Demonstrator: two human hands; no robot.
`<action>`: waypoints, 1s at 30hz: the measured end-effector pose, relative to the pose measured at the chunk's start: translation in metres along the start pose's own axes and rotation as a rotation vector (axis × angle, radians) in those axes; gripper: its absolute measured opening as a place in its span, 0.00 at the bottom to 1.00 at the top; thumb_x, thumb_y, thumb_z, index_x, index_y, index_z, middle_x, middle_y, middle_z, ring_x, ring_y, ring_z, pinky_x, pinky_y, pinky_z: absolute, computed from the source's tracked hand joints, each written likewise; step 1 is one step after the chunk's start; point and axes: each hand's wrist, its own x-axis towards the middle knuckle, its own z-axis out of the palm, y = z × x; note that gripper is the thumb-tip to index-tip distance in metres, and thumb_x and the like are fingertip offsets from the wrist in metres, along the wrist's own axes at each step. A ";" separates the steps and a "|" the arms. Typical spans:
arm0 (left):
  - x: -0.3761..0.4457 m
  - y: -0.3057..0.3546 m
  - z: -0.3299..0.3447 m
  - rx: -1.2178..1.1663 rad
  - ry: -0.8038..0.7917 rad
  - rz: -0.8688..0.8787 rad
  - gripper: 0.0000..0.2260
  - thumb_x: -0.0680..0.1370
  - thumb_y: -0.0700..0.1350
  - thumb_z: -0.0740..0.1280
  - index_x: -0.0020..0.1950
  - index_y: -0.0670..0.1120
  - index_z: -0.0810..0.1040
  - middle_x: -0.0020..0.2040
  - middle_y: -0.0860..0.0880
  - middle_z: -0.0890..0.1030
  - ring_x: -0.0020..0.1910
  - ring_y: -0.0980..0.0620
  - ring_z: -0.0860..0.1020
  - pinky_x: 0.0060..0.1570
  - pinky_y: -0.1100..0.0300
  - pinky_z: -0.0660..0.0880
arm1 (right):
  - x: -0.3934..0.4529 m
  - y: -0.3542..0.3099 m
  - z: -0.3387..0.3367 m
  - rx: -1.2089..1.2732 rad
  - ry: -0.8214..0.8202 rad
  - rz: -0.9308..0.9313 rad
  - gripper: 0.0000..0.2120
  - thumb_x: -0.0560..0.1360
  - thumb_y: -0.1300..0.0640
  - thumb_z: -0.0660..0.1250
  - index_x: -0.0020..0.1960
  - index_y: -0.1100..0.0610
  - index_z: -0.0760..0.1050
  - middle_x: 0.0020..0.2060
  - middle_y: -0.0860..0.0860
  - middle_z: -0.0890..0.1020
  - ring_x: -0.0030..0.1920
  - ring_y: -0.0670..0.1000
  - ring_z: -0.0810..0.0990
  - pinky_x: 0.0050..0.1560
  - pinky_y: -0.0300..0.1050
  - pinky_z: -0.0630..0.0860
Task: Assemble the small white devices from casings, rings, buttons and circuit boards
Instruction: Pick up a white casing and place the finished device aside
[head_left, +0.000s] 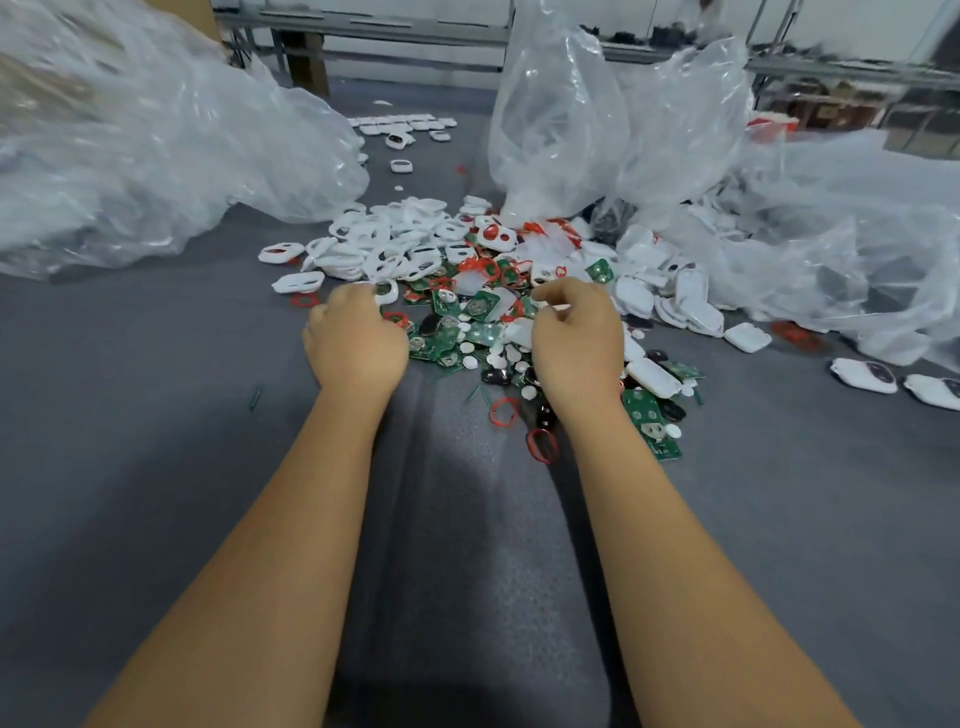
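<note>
A white casing (385, 291) with a hole in it sits at the fingertips of the left hand (356, 340), which pinches it. The right hand (574, 343) curls over flat green circuit boards (470, 312), but I cannot tell if it holds anything. Thin red rings (504, 410) and crinkly clear bags (613, 119) lie on the soft grey surface (156, 415).

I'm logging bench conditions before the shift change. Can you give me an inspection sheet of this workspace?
Surface: grey padded table, mostly bare near the person.
Job's things: mixed pile at centre: white casings, green circuit boards, red rings, small white buttons; closed white casings to the right; a row of white devices at the far end.
Clutter: clear plastic bags left, centre and right.
Grippers: left hand curled round a white casing; right hand curled over the pile, contents hidden.
Cables: nothing seen.
Surroundings: metal shelving frame behind, blurred.
</note>
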 end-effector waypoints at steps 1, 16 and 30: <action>0.000 0.001 0.002 0.011 0.012 0.007 0.21 0.74 0.36 0.60 0.67 0.45 0.74 0.66 0.41 0.73 0.64 0.36 0.68 0.64 0.47 0.67 | 0.002 0.003 -0.004 -0.002 0.000 0.010 0.13 0.74 0.63 0.59 0.50 0.51 0.78 0.51 0.53 0.78 0.50 0.57 0.78 0.48 0.53 0.77; -0.001 0.002 0.011 0.019 0.059 -0.071 0.20 0.73 0.48 0.66 0.65 0.51 0.77 0.63 0.40 0.72 0.63 0.37 0.66 0.61 0.51 0.66 | -0.007 0.002 0.018 -0.398 -0.406 -0.330 0.15 0.74 0.65 0.61 0.58 0.63 0.78 0.53 0.59 0.76 0.56 0.58 0.72 0.55 0.46 0.67; 0.000 0.000 0.011 -0.143 0.292 0.026 0.17 0.78 0.52 0.62 0.64 0.47 0.77 0.60 0.46 0.79 0.61 0.42 0.73 0.59 0.58 0.62 | 0.002 0.014 -0.013 -0.190 0.011 -0.104 0.12 0.79 0.60 0.60 0.58 0.57 0.79 0.52 0.52 0.81 0.52 0.52 0.77 0.45 0.42 0.67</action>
